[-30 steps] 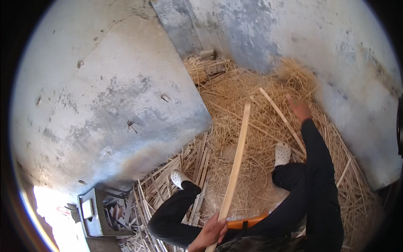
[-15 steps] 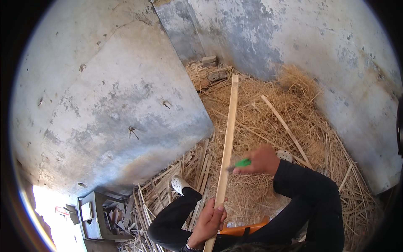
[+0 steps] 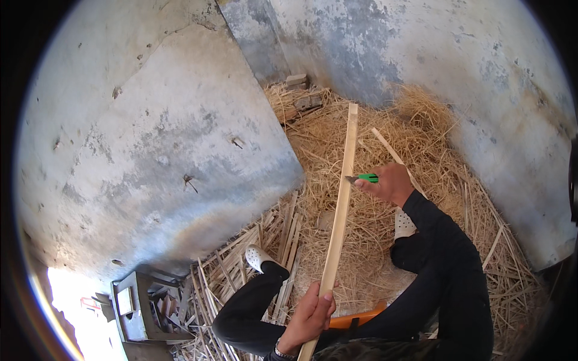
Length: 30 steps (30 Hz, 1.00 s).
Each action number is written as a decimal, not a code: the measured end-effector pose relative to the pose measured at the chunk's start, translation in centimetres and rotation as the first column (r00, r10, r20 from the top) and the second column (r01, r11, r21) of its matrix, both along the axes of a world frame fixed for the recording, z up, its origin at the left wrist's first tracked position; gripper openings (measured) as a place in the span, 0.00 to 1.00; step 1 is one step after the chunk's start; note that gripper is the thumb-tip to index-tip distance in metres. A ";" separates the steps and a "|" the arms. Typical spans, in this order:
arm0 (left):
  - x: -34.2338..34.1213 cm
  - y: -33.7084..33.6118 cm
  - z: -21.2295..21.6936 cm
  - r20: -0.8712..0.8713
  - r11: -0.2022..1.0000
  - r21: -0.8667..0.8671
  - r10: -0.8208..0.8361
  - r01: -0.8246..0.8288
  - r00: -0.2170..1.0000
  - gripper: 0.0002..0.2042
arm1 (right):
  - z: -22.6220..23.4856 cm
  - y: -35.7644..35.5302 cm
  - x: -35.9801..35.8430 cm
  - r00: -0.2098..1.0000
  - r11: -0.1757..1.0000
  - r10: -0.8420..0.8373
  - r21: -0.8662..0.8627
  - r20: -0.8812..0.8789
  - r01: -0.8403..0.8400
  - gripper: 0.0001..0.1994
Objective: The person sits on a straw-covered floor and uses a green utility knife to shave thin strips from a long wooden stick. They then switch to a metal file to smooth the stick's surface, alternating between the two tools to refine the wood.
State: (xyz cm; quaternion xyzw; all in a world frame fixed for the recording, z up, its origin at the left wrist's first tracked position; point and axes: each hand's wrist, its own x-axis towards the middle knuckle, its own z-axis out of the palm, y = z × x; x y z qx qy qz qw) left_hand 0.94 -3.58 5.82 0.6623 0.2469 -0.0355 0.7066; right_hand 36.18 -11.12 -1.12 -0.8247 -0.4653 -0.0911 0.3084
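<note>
Pale wood strip (image 3: pixel 341 198) | left hand (image 3: pixel 308 314) grip clamps near end | right hand (image 3: pixel 390 182), off far straw 1 s ago, now sets green-handled knife (image 3: pixel 365 178), probably its blade, against strip

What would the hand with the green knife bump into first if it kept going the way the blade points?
Most likely the long wooden strip. The right hand holds the green knife with its blade tip at the strip's edge, pointing left. Depth is hard to judge.

Walls (image 3: pixel 150 150) crowd left; straw floor (image 3: pixel 433 168) lies open.
</note>
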 end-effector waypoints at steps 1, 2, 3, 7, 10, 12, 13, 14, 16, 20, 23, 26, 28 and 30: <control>-0.1 -0.1 0.0 0.005 1.000 -0.018 0.000 0.000 1.000 0.16 | 0.0 0.0 -0.2 1.000 1.000 -0.014 0.005 -0.001 0.014 0.41; -0.2 -0.2 0.0 0.002 1.000 -0.005 0.003 -0.003 1.000 0.16 | 0.1 0.0 -0.7 1.000 1.000 -0.022 0.005 -0.005 0.022 0.40; -0.4 0.0 -0.1 -0.003 1.000 0.007 0.006 -0.006 1.000 0.16 | 0.5 0.2 -1.6 0.999 1.000 -0.031 0.004 -0.010 0.031 0.40; -0.5 0.4 -0.2 -0.044 0.997 0.075 0.032 -0.028 0.999 0.16 | 2.3 -0.2 -8.5 0.947 0.963 0.264 0.003 0.182 -0.269 0.37; -0.8 0.4 -0.2 -0.009 0.997 0.078 0.013 -0.013 1.000 0.16 | 1.0 0.1 -8.2 0.942 0.976 0.202 0.025 0.267 -0.216 0.35; -0.6 0.2 -0.1 -0.024 0.995 0.096 -0.004 0.006 1.000 0.16 | 0.9 -0.4 -4.5 0.975 0.993 0.116 -0.031 0.188 -0.113 0.35; -0.5 0.1 0.0 -0.029 0.994 0.105 -0.010 0.013 1.000 0.16 | 0.6 -0.5 -4.1 0.971 0.994 0.112 -0.028 0.211 -0.109 0.35; -0.5 0.0 0.1 -0.024 0.996 0.088 -0.014 0.016 1.000 0.16 | 0.3 -0.4 -3.8 0.966 0.994 0.109 -0.024 0.233 -0.106 0.35; -0.4 -0.2 0.5 -0.016 0.998 0.053 -0.020 0.021 1.000 0.16 | 0.0 -0.6 -2.1 0.973 0.999 0.039 -0.003 0.226 -0.039 0.35; -0.6 -0.9 1.1 -0.041 0.997 0.015 -0.071 0.072 0.997 0.16 | -0.4 -1.3 2.2 0.977 0.996 -0.080 0.045 0.198 0.073 0.36; -0.8 -1.1 0.7 -0.052 0.994 0.027 -0.102 0.103 0.993 0.16 | -0.4 -1.8 4.5 0.976 0.978 -0.210 0.005 0.058 0.210 0.37; -2.9 -2.2 -0.7 -0.044 0.982 0.097 -0.158 0.162 0.986 0.17 | -1.4 -3.7 9.5 0.904 0.895 -0.420 0.198 0.078 0.399 0.36; -3.9 -3.1 -1.1 0.022 0.964 0.137 -0.233 0.228 0.972 0.17 | -1.7 -8.3 13.2 0.799 0.784 -0.593 0.153 -0.096 0.601 0.37; -6.0 -4.1 -2.1 -0.017 0.978 -0.063 -0.202 0.201 0.979 0.18 | -3.1 -13.1 16.1 0.561 0.604 -0.780 -0.095 -0.278 0.791 0.38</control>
